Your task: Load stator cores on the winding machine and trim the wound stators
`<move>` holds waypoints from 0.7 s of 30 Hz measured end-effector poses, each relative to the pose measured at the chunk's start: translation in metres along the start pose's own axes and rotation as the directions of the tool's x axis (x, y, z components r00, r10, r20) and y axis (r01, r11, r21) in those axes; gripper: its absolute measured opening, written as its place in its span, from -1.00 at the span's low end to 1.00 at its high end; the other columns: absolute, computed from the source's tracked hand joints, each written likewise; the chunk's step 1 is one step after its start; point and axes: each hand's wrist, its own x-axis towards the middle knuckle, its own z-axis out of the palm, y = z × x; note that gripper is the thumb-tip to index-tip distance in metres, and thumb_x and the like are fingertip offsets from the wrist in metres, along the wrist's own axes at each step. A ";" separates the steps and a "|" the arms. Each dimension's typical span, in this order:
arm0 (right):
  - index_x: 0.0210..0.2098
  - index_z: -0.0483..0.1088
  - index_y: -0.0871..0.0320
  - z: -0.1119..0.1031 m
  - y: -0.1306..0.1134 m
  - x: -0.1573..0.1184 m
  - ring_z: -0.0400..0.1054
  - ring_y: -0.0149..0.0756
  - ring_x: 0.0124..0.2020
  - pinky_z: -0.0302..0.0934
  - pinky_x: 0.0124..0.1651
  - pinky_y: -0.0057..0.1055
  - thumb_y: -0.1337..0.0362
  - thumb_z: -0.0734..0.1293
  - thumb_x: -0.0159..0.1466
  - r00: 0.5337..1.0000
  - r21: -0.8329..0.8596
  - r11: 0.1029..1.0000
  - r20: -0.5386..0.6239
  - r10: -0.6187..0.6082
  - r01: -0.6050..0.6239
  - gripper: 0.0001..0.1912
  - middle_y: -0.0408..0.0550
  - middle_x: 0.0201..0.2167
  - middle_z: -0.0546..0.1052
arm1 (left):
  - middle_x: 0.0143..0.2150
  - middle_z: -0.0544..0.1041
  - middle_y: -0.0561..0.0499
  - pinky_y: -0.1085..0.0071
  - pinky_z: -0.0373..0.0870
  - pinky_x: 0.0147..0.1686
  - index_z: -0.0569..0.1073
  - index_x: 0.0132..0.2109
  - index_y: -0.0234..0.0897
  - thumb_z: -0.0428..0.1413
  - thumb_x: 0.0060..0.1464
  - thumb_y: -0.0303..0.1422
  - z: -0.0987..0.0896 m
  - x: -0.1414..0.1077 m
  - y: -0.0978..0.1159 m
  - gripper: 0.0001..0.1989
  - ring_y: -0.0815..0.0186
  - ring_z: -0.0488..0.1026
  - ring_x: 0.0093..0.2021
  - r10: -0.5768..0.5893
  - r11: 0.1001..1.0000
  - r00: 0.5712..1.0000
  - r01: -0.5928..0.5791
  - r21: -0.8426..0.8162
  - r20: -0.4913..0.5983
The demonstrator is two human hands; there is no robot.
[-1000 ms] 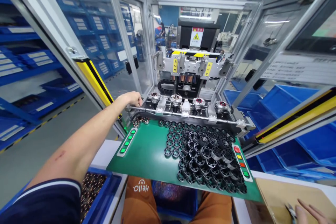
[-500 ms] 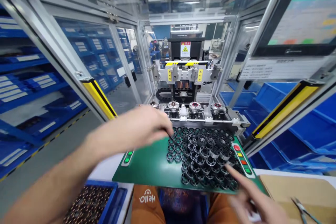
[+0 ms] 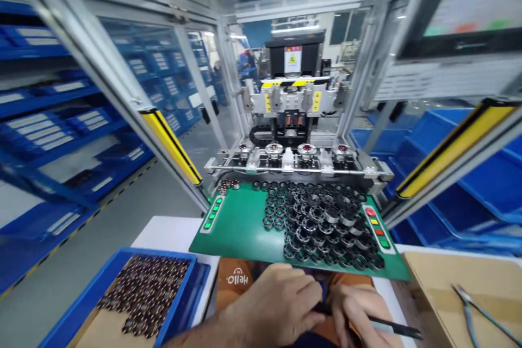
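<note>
My left hand [image 3: 279,302] is closed low in front of the green work plate [image 3: 240,228], its fingers on one end of a thin dark tool [image 3: 402,329]. My right hand [image 3: 359,310] is wrapped round the same tool, which sticks out to the right. The exact kind of tool is hard to make out. Beyond the hands, many black ring parts [image 3: 314,228] lie in rows and piles on the right half of the plate. Four round parts, one of them a red-centred part [image 3: 306,150], sit on the machine's fixture rail [image 3: 287,166].
At lower left a blue tray [image 3: 53,326] holds copper-coloured parts [image 3: 150,288]. Pliers [image 3: 468,304] lie on cardboard [image 3: 432,277] at right. Yellow guard posts [image 3: 173,147] flank the machine; button panels [image 3: 212,215] edge the plate. Small copper parts [image 3: 228,186] are at its back left corner.
My left hand has come down from above the plate with the dark tool. My right hand has drawn back from the ring parts and closed on the tool. The view has tilted lower.
</note>
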 end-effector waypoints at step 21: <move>-0.11 0.71 -0.01 -0.008 0.050 -0.091 0.80 -0.05 -0.06 0.72 0.08 -0.15 -0.06 0.65 0.60 0.745 -0.149 0.942 -0.654 0.135 -0.301 -0.70 0.04 -0.06 0.84 | -0.14 0.73 -0.06 0.06 0.71 0.13 0.61 0.25 -0.19 0.03 0.73 -0.28 -0.020 0.044 -0.001 -0.73 0.05 0.75 -0.15 0.260 0.931 0.965 -0.252 0.265 0.002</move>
